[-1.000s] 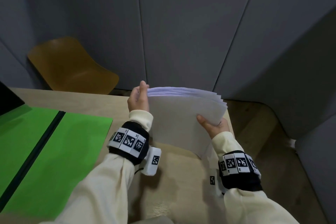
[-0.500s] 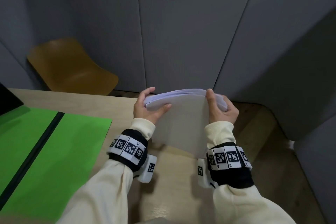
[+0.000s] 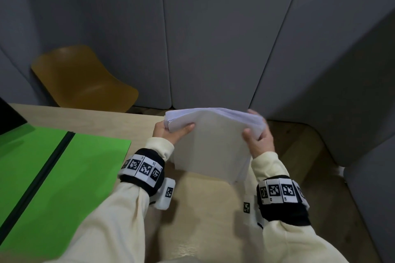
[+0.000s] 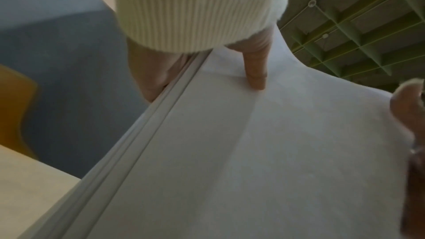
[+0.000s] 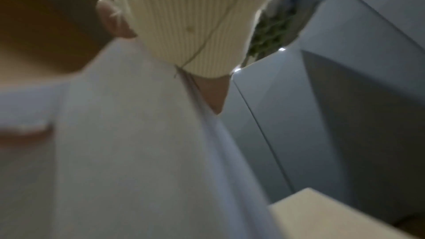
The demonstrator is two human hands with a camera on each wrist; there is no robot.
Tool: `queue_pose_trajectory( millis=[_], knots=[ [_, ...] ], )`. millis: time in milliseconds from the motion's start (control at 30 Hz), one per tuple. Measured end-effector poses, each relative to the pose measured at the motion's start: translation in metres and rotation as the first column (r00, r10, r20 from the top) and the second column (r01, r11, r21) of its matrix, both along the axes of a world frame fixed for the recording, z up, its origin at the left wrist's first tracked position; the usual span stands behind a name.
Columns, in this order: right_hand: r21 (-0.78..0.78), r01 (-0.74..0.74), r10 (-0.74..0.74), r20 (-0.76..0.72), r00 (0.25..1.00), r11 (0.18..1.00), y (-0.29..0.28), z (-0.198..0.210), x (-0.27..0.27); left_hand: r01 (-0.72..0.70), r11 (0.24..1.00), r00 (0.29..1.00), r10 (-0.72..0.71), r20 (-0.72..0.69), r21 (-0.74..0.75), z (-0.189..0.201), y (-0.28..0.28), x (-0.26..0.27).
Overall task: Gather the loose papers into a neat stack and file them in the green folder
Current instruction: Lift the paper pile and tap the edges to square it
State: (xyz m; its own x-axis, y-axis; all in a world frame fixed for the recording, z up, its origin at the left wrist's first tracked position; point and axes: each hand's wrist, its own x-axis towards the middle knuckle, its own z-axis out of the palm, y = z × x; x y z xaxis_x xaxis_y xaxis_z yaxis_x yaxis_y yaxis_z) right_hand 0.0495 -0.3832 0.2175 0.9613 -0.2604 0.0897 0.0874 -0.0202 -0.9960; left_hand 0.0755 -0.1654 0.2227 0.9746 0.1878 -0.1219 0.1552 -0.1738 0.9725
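A stack of white papers (image 3: 213,145) stands on edge above the wooden table (image 3: 203,209), its top bowed over. My left hand (image 3: 171,132) grips the stack's upper left corner, thumb on the near face. My right hand (image 3: 256,134) grips the upper right corner, fingers curled over the top. In the left wrist view the paper stack (image 4: 253,152) fills the frame, my thumb (image 4: 255,72) pressing its face. The right wrist view shows the blurred paper stack (image 5: 138,143). The green folder (image 3: 64,188) lies open flat on the table's left side, a dark spine down its middle.
A mustard-yellow chair (image 3: 85,81) stands behind the table's far edge. Grey padded wall panels (image 3: 213,38) enclose the space. A black object (image 3: 8,115) sits at the far left edge. The table's right edge drops to a wooden floor (image 3: 299,156).
My right hand rose from the stack's lower right edge to its top right corner, and the fanned sheets were drawn into a tighter upright bundle. My left hand kept its grip.
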Motion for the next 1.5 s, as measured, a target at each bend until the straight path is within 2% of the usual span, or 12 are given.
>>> queue_pose_trajectory(
  millis=[100,300,500,667,767,867,933,1067,1133,1267,1400,1500],
  knots=[
    [-0.036,0.007,-0.015,-0.201,0.979,0.999,0.005,-0.005,-0.011,0.05,0.997,0.998,-0.048,-0.033,0.052,-0.001,-0.002,0.001],
    [0.086,0.134,-0.122,-0.133,0.984,0.987,0.0,0.013,-0.013,0.118,0.99,0.985,-0.126,0.115,0.073,0.023,-0.01,-0.003],
    [-0.1,0.122,-0.147,-0.314,0.938,0.987,-0.005,0.001,-0.015,0.162,0.96,0.956,-0.21,0.206,0.229,0.035,-0.001,-0.011],
    [-0.273,0.067,-0.139,-0.252,0.958,0.96,0.014,0.017,-0.013,0.113,0.618,0.808,-0.513,0.291,0.778,0.085,0.001,-0.016],
    [-0.482,-0.04,-0.037,-0.148,0.988,0.875,0.027,0.036,-0.01,0.152,0.362,0.849,-0.524,0.066,0.92,0.098,-0.011,-0.014],
    [-0.601,-0.061,0.027,-0.065,0.997,0.797,0.029,0.044,-0.01,0.126,0.308,0.886,-0.462,0.033,0.943,0.101,-0.008,-0.009],
    [-0.599,-0.052,0.03,-0.046,0.998,0.799,0.023,0.045,-0.009,0.064,0.359,0.872,-0.473,0.123,0.931,0.097,-0.004,-0.008],
    [-0.667,-0.315,0.116,-0.326,0.938,0.675,-0.005,0.04,-0.001,0.072,0.761,0.887,-0.345,0.308,0.645,0.091,0.018,0.003],
    [-0.669,-0.411,0.062,-0.48,0.875,0.62,-0.023,0.031,0.002,0.098,0.858,0.906,-0.287,0.311,0.505,0.095,0.036,0.012],
    [-0.553,-0.43,0.059,-0.564,0.824,0.714,-0.057,0.0,0.003,0.044,0.896,0.947,-0.178,0.267,0.442,0.098,0.065,0.017],
    [-0.181,-0.249,0.161,-0.395,0.904,0.951,-0.066,-0.026,-0.005,-0.017,0.936,0.976,-0.06,0.207,0.352,0.076,0.085,0.017],
    [-0.056,-0.183,0.147,-0.396,0.907,0.981,-0.056,-0.043,-0.011,-0.066,0.968,0.991,0.036,0.129,0.243,0.055,0.087,0.016]
  ],
)
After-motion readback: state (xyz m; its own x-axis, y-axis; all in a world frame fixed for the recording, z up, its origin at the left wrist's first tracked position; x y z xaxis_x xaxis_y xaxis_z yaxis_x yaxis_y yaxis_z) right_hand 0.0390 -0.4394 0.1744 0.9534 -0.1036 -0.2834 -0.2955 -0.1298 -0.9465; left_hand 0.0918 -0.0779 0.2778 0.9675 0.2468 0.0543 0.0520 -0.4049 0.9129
